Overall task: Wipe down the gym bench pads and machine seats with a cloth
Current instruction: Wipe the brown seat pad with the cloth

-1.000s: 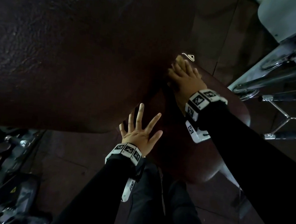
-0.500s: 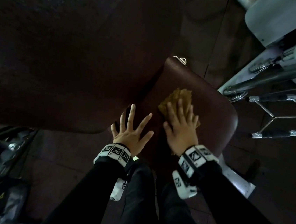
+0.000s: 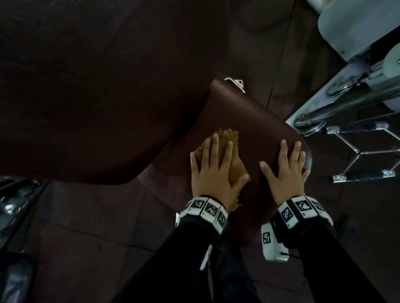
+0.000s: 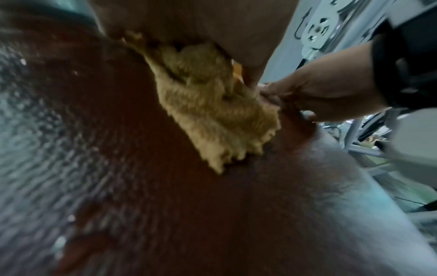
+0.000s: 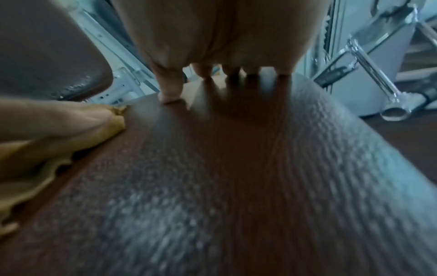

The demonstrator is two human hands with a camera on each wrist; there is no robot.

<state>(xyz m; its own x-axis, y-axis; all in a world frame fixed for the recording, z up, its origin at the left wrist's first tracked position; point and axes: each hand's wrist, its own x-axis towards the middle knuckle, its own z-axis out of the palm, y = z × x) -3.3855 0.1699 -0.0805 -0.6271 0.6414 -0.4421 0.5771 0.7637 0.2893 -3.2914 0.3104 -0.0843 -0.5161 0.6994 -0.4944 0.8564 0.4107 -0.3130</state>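
Straight, slightly spread fingers of the left hand now press the tan cloth flat on the brown seat; half a second ago the right hand was on it. The right hand has let go and lies open, fingers flat on the seat's right edge, bracing. The cloth sits toward the seat's left side, just beside the big back pad. I'd judge wiping carries on left-handed, that side next.
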